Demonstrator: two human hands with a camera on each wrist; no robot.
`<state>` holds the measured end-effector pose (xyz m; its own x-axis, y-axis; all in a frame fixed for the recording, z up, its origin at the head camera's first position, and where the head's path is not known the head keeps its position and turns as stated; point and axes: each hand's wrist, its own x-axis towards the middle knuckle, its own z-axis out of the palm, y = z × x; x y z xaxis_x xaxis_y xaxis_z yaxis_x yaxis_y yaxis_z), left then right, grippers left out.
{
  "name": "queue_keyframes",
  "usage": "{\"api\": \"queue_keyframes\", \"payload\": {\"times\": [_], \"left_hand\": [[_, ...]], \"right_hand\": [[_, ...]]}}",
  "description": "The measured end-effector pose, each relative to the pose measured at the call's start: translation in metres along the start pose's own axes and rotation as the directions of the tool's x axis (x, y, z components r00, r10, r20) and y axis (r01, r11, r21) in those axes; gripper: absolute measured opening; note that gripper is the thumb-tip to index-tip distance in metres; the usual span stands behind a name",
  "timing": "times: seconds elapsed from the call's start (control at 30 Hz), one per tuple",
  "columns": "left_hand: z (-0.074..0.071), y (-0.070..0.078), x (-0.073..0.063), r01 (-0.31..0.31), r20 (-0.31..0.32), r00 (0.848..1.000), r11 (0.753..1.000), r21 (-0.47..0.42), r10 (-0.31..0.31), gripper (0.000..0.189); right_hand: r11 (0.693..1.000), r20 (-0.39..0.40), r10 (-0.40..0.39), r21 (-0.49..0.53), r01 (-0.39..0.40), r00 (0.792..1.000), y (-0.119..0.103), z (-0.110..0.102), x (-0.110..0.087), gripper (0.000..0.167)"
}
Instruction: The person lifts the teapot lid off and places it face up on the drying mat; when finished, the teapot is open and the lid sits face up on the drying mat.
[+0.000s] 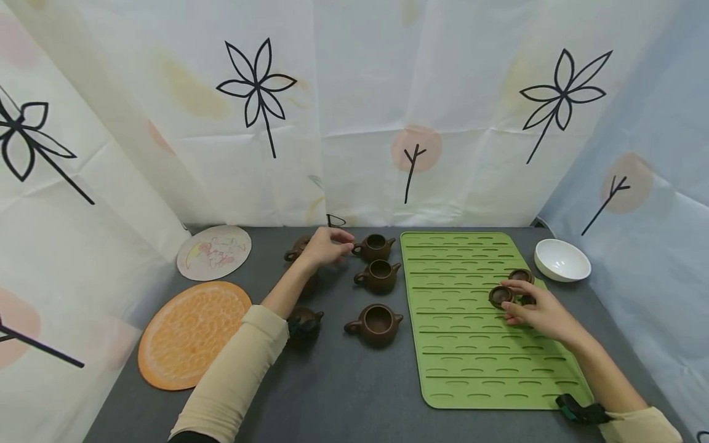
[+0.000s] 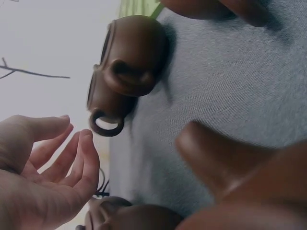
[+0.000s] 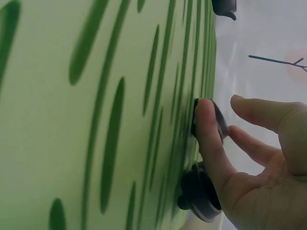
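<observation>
Head view: your left hand (image 1: 327, 247), thumb and fingers apart, is just beside the handle of the far open-topped teapot (image 1: 376, 249), near the table (image 1: 349, 394)'s back edge. Your right hand (image 1: 540, 312) pinches a brown lid (image 1: 501, 297) near the green mat (image 1: 476, 367)'s right edge, with room toward its front edge. Your left forearm (image 1: 238, 357) hides parts of the left teapots (image 1: 306, 315).

- No words, labels, brands or numbers are showing legibly.
- On the pale cloth backdrop (image 1: 465, 178), just above the back edge of the table (image 1: 343, 394), a small black outline (image 1: 335, 220) is looking somewhat like a letter D; whether it is forming a letter or part of a drawing is remaining unclear.
</observation>
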<state>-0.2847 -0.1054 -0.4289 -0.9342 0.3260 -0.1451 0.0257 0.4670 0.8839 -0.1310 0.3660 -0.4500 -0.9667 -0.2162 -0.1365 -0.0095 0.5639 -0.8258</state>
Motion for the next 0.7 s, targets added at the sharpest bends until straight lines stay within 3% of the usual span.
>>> {"api": "queue_keyframes", "payload": {"times": [0.23, 0.5, 0.7], "left_hand": [[-0.021, -0.001, -0.013, -0.035, -0.009, 0.999, 0.999, 0.006, 0.035, 0.034], [-0.039, -0.011, -0.025, 0.016, -0.047, 0.999, 1.0, -0.025, -0.017, 0.03], [-0.052, -0.022, -0.032, -0.014, -0.089, 0.996, 1.0, -0.021, 0.012, 0.029]], "right_hand": [[0.992, -0.072, -0.02, -0.122, 0.012, 0.997, -0.01, -0.004, -0.004, 0.062], [0.992, -0.086, -0.123, -0.024, 0.121, 0.989, -0.032, 0.006, 0.004, 0.056], [0.981, -0.068, -0.191, 0.02, 0.192, 0.979, -0.058, 0.019, 0.02, 0.047]]}}
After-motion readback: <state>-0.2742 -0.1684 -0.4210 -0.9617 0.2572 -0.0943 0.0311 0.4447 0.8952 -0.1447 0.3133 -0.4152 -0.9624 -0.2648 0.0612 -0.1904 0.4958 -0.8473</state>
